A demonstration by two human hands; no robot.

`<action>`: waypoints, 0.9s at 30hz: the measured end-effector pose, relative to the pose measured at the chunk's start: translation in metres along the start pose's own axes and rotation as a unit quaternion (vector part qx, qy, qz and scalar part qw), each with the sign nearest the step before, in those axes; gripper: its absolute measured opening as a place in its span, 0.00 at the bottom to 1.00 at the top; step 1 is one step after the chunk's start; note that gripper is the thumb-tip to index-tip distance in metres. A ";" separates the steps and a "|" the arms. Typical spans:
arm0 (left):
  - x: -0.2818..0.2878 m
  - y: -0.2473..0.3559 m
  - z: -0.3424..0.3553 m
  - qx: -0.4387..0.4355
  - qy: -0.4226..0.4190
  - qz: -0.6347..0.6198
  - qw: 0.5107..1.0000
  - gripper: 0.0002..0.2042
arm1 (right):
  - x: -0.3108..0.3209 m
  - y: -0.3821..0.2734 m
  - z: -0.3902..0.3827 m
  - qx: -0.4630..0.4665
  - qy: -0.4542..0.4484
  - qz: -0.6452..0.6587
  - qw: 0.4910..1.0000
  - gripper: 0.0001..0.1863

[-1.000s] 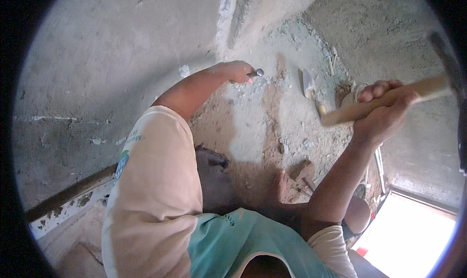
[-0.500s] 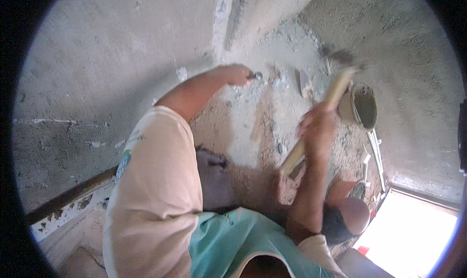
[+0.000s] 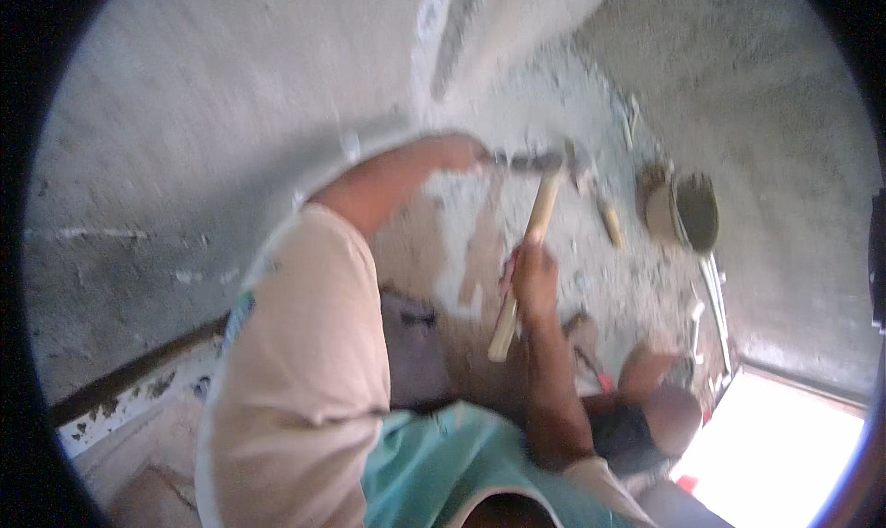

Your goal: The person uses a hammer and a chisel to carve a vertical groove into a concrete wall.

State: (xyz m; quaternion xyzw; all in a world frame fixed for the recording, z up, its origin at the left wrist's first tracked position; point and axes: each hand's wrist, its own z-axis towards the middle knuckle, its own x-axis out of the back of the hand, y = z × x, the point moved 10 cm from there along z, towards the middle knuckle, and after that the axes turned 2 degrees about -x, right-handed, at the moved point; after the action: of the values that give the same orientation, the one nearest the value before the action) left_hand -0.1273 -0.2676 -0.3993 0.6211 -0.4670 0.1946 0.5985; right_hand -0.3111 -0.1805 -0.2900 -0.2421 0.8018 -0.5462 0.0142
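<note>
My right hand (image 3: 535,274) is closed around the pale wooden handle of a hammer (image 3: 543,216), whose butt end points back toward my knees. The dark metal hammer head reaches left, close to my left hand (image 3: 461,152). That hand is a fist near the wall corner, over the rubble-strewn floor. A short metal rod, looking like a chisel, is gripped in it; only its end shows beside the fist, partly confused with the hammer head. Whether head and rod touch, I cannot tell. A trowel with a wooden handle (image 3: 611,225) lies just beyond the hammer.
A mortar-crusted bucket (image 3: 657,212) stands by the right wall (image 3: 784,140). Pale strips (image 3: 714,297) lie along that wall. Broken debris (image 3: 544,94) covers the floor in the corner. A red-handled item (image 3: 604,380) lies near my right knee. Bright light fills an opening (image 3: 784,445) at lower right.
My right hand has swung the hammer left and forward, from raised near the bucket to beside my left fist. My left arm has shifted slightly right.
</note>
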 end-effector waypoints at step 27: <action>0.011 -0.001 -0.009 0.029 -0.010 -0.048 0.998 0.16 | 0.145 -0.230 -0.060 0.371 0.168 0.221 0.886 0.26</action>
State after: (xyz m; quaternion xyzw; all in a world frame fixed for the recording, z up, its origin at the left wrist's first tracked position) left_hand -0.1184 -0.2634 -0.3890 0.6622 -0.4367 0.1730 0.5838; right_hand -0.3710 -0.2530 -0.0282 0.0599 0.5641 -0.8188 0.0882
